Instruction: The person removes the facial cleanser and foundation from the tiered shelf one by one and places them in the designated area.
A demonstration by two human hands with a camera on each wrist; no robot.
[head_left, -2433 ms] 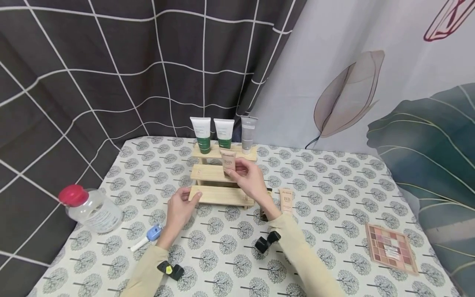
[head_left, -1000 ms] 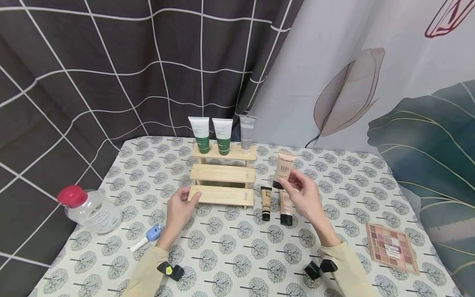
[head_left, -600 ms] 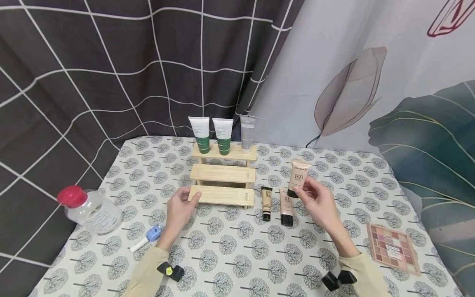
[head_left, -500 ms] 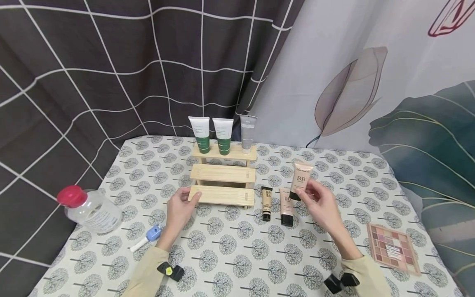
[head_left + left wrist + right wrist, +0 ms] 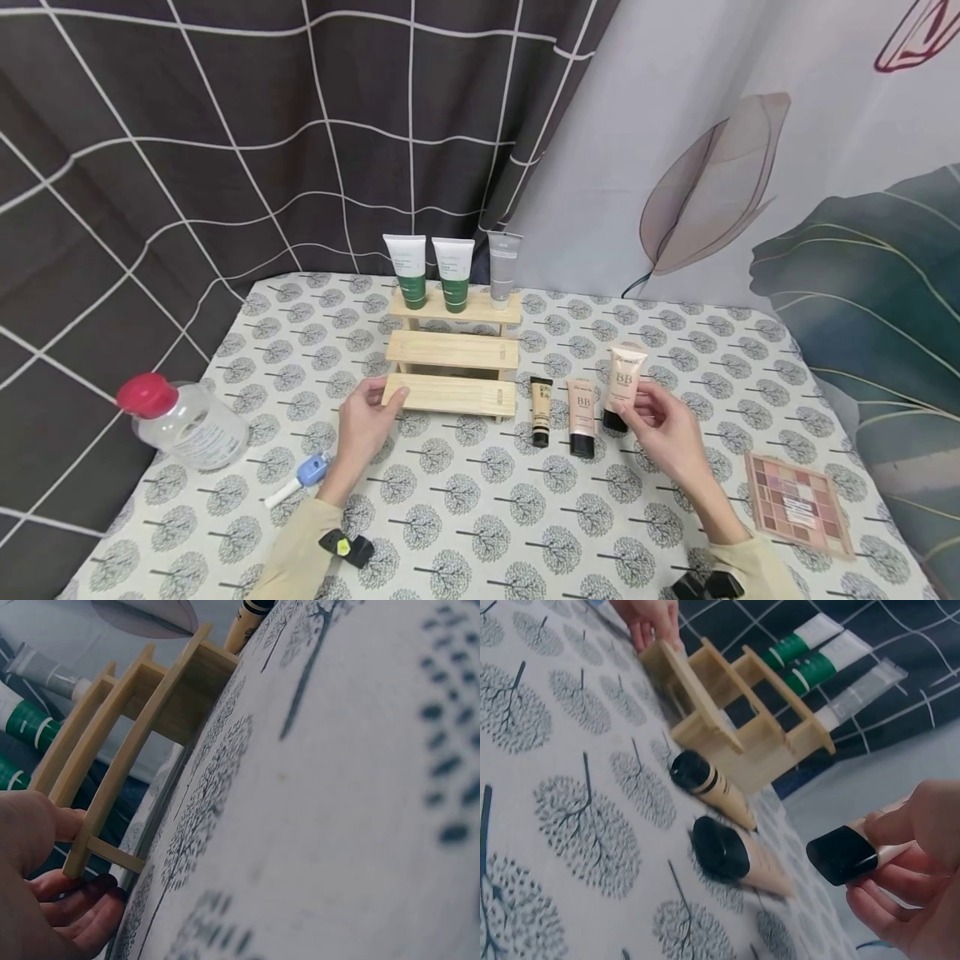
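Note:
My right hand (image 5: 670, 435) pinches a pink BB cream tube (image 5: 625, 375) by its lower side, black cap down. The right wrist view shows its black cap (image 5: 841, 855) above the cloth. Just left lie another BB cream tube (image 5: 582, 407) and a smaller gold tube with black ends (image 5: 540, 410). With thumb on top and fingers beneath, my left hand (image 5: 366, 427) grips the left end of the lowest step of a three-step wooden rack (image 5: 450, 395). On its top step stand two white-and-green tubes (image 5: 454, 271) and a grey tube (image 5: 503, 267); the lower two steps are bare.
A clear bottle with a red cap (image 5: 197, 429) stands at the left, near a small blue-and-white item (image 5: 307, 472). An eyeshadow palette (image 5: 799, 504) lies at the right on the tree-patterned tablecloth (image 5: 450, 533). Curtains hang behind the table.
My right hand has carried the BB cream tube from the rack's middle step out to the right, then lowered it beside the other tubes. The left hand stays on the rack.

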